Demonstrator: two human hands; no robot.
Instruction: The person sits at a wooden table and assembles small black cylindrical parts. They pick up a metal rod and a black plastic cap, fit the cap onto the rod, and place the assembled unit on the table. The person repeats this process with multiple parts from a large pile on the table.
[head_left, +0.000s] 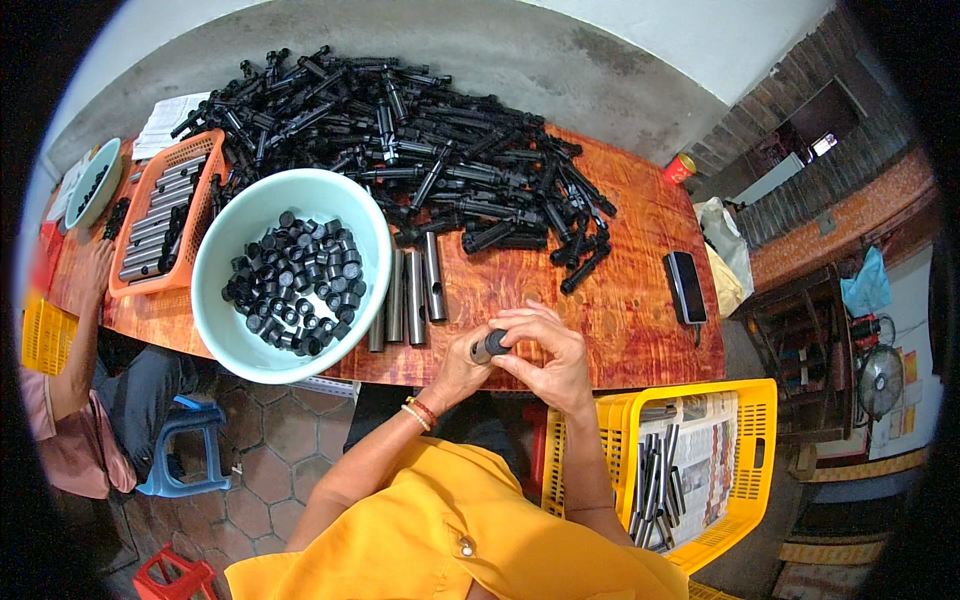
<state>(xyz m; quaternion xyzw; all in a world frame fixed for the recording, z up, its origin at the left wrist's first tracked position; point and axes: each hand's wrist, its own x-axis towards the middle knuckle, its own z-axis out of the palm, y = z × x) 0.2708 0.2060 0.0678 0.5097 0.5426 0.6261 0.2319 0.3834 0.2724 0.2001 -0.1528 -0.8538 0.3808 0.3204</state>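
Both my hands meet at the near edge of the wooden table [640, 310]. My left hand [462, 368] grips a short grey metal tube with a black cap [489, 345] on its end. My right hand [552, 358] closes its fingers over the same piece from the right. Several bare grey metal tubes [408, 295] lie side by side just left of my hands. A pale green bowl [225, 335] full of small black caps [298, 282] stands further left. A big heap of black-capped rods [420, 140] covers the far half of the table.
An orange basket [205, 160] with grey tubes sits at the far left, beside a second person's arm [80, 340]. A black phone [686, 286] lies at the right. A yellow crate [750, 470] lined with newspaper, holding finished tubes, stands at my right side.
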